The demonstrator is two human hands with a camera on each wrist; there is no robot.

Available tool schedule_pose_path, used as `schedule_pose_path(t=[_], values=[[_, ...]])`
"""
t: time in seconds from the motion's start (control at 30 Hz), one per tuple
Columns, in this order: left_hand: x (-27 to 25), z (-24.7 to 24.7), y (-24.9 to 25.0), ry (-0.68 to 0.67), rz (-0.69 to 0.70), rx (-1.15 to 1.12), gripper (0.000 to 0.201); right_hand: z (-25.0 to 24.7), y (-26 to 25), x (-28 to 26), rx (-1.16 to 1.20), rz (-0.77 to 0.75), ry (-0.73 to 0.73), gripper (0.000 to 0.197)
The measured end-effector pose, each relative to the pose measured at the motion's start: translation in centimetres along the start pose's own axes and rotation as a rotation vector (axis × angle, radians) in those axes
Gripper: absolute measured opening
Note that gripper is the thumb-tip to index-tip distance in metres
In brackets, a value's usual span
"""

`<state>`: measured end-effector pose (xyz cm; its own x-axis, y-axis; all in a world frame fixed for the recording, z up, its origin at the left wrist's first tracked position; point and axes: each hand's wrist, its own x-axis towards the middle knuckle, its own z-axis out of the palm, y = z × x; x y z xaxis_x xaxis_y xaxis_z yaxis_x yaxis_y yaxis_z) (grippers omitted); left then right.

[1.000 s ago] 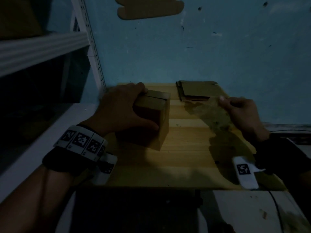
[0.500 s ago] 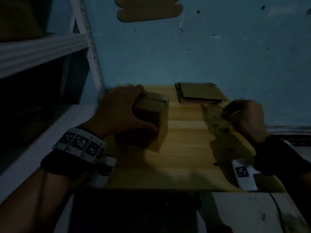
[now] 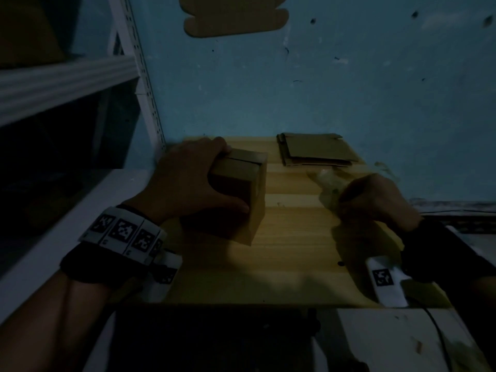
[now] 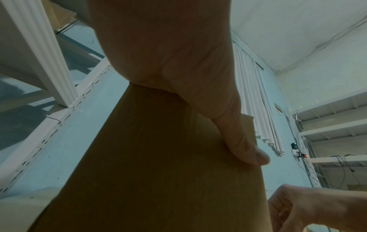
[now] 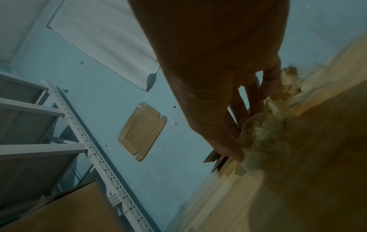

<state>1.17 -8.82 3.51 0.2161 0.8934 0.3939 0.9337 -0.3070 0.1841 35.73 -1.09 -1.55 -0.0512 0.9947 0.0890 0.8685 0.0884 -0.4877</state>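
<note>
A small brown cardboard box (image 3: 256,210) stands on the wooden table (image 3: 295,253) at the left, its top flaps folded down with a slit between them. My left hand (image 3: 198,181) grips it from the left, fingers over the top and thumb on the near face; the left wrist view shows the thumb (image 4: 244,146) pressed on the box (image 4: 158,172). My right hand (image 3: 375,200) is at the table's right side with its fingers curled round a crumpled piece of clear plastic film (image 3: 327,189). In the right wrist view the fingertips (image 5: 230,147) pinch the film (image 5: 264,133).
A stack of flat cardboard blanks (image 3: 316,151) lies at the table's back edge against the blue wall. Another flat blank (image 3: 236,17) is stuck high on the wall. A white metal shelf rack (image 3: 134,76) stands close on the left.
My right hand has drawn back toward me and curled, bunching the film that it earlier pinched stretched out. The left hand and the box have stayed put.
</note>
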Motion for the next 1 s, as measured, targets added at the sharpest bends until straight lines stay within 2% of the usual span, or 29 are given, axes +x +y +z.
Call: schedule_pose_path(t=[0.07, 0.2, 0.37, 0.5, 0.6, 0.77, 0.9, 1.0], values=[[0.0, 0.0, 0.0, -0.001, -0.006, 0.005, 0.112, 0.0, -0.3, 0.0, 0.026, 0.035, -0.013, 0.015], [0.0, 0.0, 0.0, -0.003, -0.011, -0.007, 0.111, 0.3, -0.8, -0.3, 0.057, 0.057, 0.032, 0.034], [0.0, 0.1, 0.0, -0.004, -0.004, -0.011, 0.113, 0.1, -0.9, -0.9, 0.005, -0.071, 0.239, 0.013], [0.0, 0.1, -0.1, 0.006, 0.006, 0.010, 0.111, -0.1, -1.9, -1.2, 0.033, -0.113, 0.326, 0.010], [-0.1, 0.2, -0.2, 0.007, 0.004, -0.001, 0.110, 0.4, -2.3, -1.2, 0.099, -0.155, 0.300, 0.017], [0.0, 0.2, -0.1, 0.009, -0.003, 0.000, 0.112, 1.6, -3.1, -1.3, 0.125, -0.162, 0.169, 0.021], [-0.2, -0.2, -0.1, 0.057, -0.033, -0.107, 0.107, 2.0, -3.8, -1.7, 0.195, -0.187, 0.102, 0.019], [-0.2, -0.4, -0.7, 0.092, -0.101, -0.200, 0.112, 2.3, -4.0, -1.7, 0.269, -0.180, 0.066, 0.019]])
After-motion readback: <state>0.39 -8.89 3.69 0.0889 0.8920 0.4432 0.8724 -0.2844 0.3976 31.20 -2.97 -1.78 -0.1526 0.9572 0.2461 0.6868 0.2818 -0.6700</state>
